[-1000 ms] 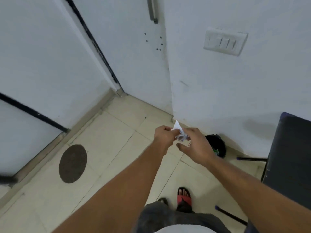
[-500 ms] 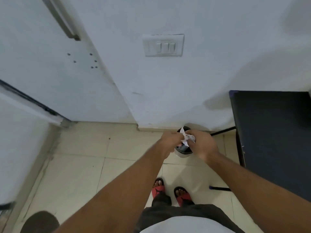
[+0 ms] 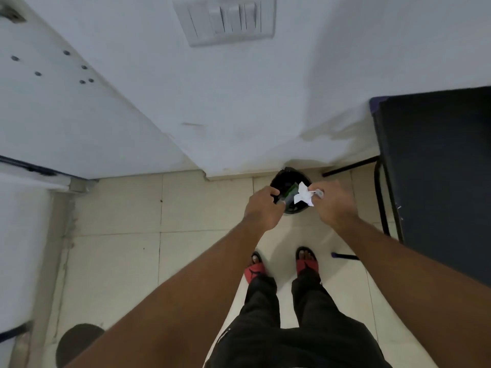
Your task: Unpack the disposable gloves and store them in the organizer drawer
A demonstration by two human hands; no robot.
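A crumpled white wrapper (image 3: 303, 196) is pinched in my right hand (image 3: 334, 205), directly above a small black waste bin (image 3: 288, 175) that stands on the floor against the wall. My left hand (image 3: 261, 208) hovers over the bin's left rim with its fingers curled. A grey-green scrap (image 3: 290, 194) shows beside its fingertips. Whether the left hand holds that scrap or it lies in the bin I cannot tell. No gloves and no organizer drawer are in view.
A dark table (image 3: 438, 168) with thin black legs stands close on the right. A white wall with a switch plate (image 3: 228, 19) is straight ahead, a white door (image 3: 53, 102) to the left. My feet in red sandals (image 3: 307, 265) stand on the tiled floor. A round floor cover (image 3: 77, 343) lies bottom left.
I have turned right and stepped up to the bin. Both hands held the white wrapper together before; now the left hand has come off it and the hands are apart.
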